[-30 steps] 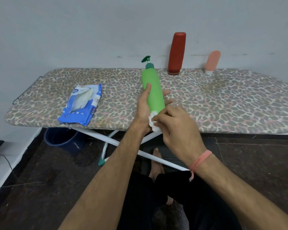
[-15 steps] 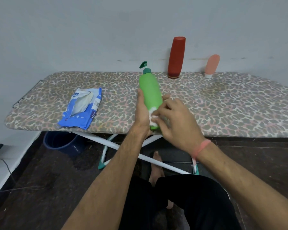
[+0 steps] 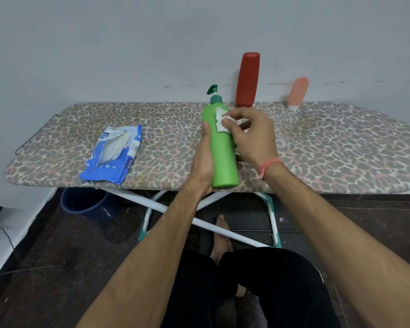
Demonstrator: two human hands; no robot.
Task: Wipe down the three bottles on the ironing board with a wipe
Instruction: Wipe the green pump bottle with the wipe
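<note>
My left hand grips the lower body of a green pump bottle, held tilted over the near edge of the leopard-print ironing board. My right hand pinches a small white wipe against the bottle's upper part, just below the dark green pump. A tall red bottle stands at the board's far edge against the wall. A small pink tube-shaped bottle stands cap-down to its right.
An open blue pack of wipes lies on the left part of the board. Under the board are its white crossed legs, a dark blue bucket at the left, and my legs and bare feet. A cable runs along the floor at far left.
My right hand has slid the wipe up the green bottle, from its base to near the pump. The left hand keeps its grip on the bottle.
</note>
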